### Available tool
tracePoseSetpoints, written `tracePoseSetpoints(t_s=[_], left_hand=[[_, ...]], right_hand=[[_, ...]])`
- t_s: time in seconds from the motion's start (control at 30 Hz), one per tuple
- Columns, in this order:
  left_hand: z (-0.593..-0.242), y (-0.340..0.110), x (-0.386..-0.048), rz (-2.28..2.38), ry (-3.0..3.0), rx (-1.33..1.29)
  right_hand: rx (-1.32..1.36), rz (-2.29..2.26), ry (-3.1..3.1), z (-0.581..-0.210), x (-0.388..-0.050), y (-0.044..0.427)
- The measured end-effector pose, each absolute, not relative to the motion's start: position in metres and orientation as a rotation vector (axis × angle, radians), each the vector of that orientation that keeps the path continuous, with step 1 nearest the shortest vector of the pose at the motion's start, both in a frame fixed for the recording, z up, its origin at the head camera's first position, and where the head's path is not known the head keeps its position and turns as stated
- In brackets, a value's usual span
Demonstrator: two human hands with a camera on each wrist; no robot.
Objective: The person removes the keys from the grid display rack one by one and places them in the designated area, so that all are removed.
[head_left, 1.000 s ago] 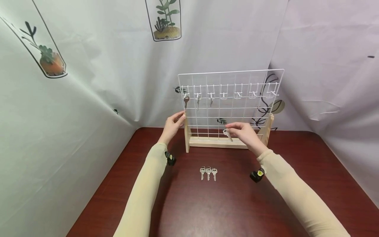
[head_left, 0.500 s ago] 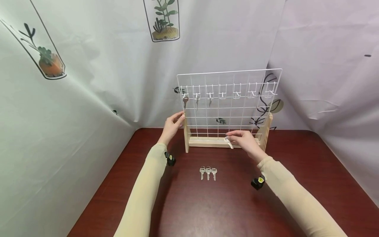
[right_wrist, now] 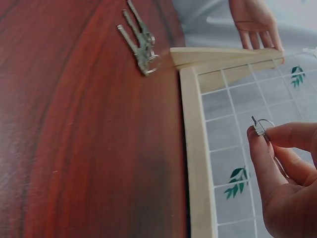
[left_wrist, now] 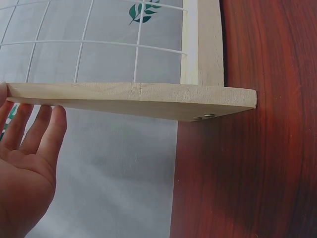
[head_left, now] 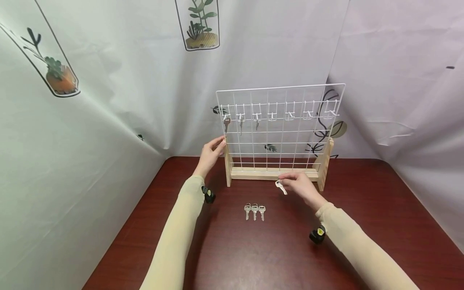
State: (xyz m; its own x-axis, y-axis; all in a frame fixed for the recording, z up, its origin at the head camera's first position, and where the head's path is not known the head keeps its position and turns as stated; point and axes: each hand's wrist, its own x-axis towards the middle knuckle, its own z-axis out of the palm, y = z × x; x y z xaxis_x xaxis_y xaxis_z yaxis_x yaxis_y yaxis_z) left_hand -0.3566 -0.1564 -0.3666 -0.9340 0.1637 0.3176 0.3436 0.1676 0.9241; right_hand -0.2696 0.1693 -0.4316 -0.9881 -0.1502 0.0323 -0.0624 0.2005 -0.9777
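A white wire grid rack [head_left: 280, 143] with a wooden base stands at the back of the table. My left hand [head_left: 212, 151] holds the rack's left wooden post, thumb at its front edge and fingertips against its outer side, seen in the left wrist view. In front of the base, above the table, my right hand [head_left: 300, 186] pinches a silver key [head_left: 280, 187] with a small ring [right_wrist: 266, 124] between thumb and fingers. Three keys [head_left: 255, 211] with rings lie side by side on the table. Three more keys [head_left: 241, 125] hang from the leftmost hooks.
Several white hooks [head_left: 290, 116] line the upper part of the grid, and the ones right of the hanging keys carry nothing. Pale printed cloth [head_left: 145, 80] surrounds the dark red wooden table [head_left: 232, 249] at the back and sides.
My right hand has come down and toward me with the key, from in front of the lower grid to below the wooden base. My left hand stays at the post.
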Motion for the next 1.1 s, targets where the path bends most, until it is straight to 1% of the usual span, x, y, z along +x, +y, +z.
tracePoseSetpoints(t_s=[0.27,0.33,0.57,0.63,1.1], left_hand=[[-0.366,-0.157,-0.356,-1.870,-2.296,-0.487],[-0.367,-0.157,-0.357,-1.873,-2.300,-0.481],[-0.390,-0.163,-0.381,-1.891,-2.262,-0.501],[-0.392,-0.162,-0.382,-1.881,-2.254,-0.504],[-0.395,-0.160,-0.382,-1.837,-2.253,-0.487]], right_hand=[[-0.178,-1.894,2.395,-0.437,-0.265,0.174],[-0.189,-1.894,2.388,-0.444,-0.266,0.175],[-0.188,-1.843,2.353,-0.453,-0.260,0.172],[-0.179,-1.820,2.362,-0.456,-0.258,0.170],[-0.118,-1.728,2.399,-0.469,-0.247,0.162]])
